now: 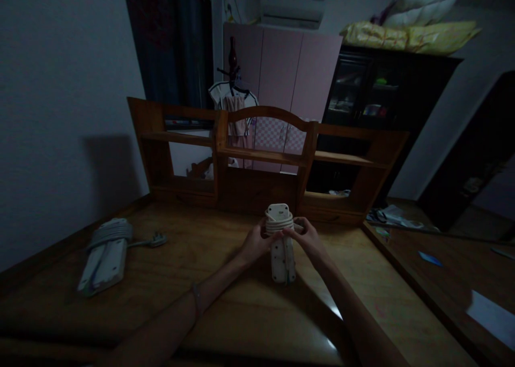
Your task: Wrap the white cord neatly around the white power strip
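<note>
A white power strip (282, 259) is held between my hands over the middle of the wooden desk, its underside with screw holes facing me. Its pale cord (279, 223) is wound in several turns around the upper part. My left hand (257, 243) grips the strip and coil from the left, thumb across the front. From the right, my right hand (308, 239) pinches the coil, its thumb on the turns and its fingers near the cord's end. A second white power strip (105, 259) lies at the left, cord wrapped around it, with its plug (157, 239) resting on the desk.
A wooden shelf unit (265, 155) stands along the desk's (193, 292) far edge. On the left is a wall (72, 88). To the right, a lower brown surface (406, 270) carries a blue card (429, 258) and a white paper (493, 316).
</note>
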{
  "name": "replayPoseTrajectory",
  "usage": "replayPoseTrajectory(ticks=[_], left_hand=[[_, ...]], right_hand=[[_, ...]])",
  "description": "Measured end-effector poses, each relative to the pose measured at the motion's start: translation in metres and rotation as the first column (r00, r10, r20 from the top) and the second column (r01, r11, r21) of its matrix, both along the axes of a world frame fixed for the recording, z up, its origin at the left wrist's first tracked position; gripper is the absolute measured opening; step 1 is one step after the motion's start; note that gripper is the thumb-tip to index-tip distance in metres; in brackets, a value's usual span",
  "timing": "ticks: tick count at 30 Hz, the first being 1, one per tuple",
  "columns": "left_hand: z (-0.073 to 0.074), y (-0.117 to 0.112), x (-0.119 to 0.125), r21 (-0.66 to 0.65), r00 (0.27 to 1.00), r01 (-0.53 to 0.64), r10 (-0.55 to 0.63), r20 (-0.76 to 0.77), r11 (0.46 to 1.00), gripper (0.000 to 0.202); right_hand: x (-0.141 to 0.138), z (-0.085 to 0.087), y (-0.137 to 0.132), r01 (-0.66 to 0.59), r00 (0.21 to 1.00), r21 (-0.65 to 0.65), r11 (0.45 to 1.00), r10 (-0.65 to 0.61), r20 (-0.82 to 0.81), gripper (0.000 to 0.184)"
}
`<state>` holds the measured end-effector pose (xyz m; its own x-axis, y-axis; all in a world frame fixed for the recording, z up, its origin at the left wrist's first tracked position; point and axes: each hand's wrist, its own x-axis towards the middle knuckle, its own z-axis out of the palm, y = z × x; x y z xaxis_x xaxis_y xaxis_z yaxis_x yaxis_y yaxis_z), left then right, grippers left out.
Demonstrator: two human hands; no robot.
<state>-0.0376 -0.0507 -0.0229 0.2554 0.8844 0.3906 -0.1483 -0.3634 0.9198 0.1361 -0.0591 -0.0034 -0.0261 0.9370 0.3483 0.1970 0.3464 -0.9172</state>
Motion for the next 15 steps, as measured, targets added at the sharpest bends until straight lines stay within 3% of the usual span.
replayPoseTrajectory(ticks=[6,11,15], left_hand=[[-0.012,0.001,0.000,-0.092,0.988,0.157,-0.155,0.028,0.983,0.074],[-0.017,0.006,-0.008,-0.116,0.988,0.121,-0.131,-0.078,0.986,0.063],[-0.021,0.013,-0.009,-0.088,0.992,0.056,-0.066,-0.112,0.995,0.056]], right_hand=[[0.042,-0.006,0.027,0.178,0.983,-0.036,0.983,-0.177,0.041,0.051],[0.107,-0.011,0.036,0.313,0.949,-0.124,0.942,-0.306,0.075,0.046],[0.135,-0.015,0.031,0.381,0.917,-0.068,0.922,-0.368,0.153,0.041]])
